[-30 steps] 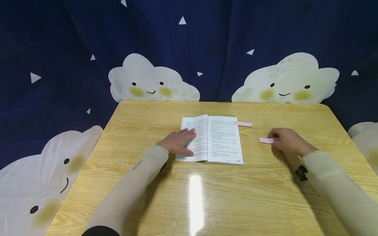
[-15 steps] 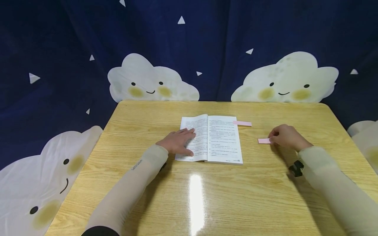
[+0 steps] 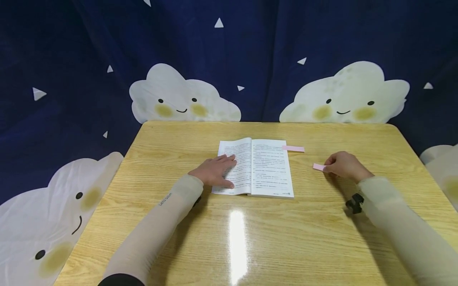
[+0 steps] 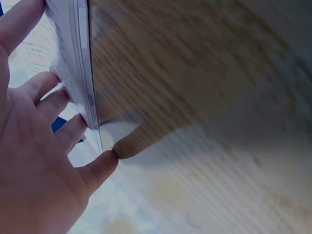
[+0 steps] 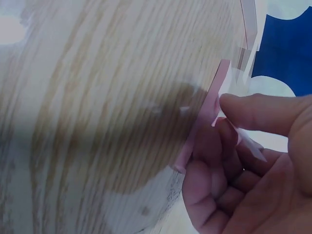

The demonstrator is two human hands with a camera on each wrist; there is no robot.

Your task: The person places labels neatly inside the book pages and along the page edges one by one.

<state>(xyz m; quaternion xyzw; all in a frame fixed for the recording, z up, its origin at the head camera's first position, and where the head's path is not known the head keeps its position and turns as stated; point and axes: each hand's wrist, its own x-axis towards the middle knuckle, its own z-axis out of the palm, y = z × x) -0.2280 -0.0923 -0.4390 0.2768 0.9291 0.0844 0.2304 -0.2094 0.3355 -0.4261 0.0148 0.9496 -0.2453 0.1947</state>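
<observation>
An open book (image 3: 272,171) lies on the wooden table, printed pages facing up. My left hand (image 3: 214,171) rests on its left page with fingers spread. In the left wrist view, fingertips touch the page and the little finger (image 4: 100,170) reaches the table at the book's edge. To the right of the book, my right hand (image 3: 345,165) pinches a pink sticky-note pad (image 3: 318,167) between thumb and fingers. The right wrist view shows this pad (image 5: 209,107) edge-on close to the table, with a pale slip (image 5: 251,146) among the curled fingers.
A pink sticky note (image 3: 294,149) sticks out from the right page's upper edge. The wooden table (image 3: 286,238) ends at a dark blue curtain (image 3: 257,51) printed with clouds and triangles. A bright reflection shows on the tabletop in front of the book.
My right hand has shifted slightly left and away from me, and the pink pad in it has turned a little; less of it shows. The left hand stays on the page.
</observation>
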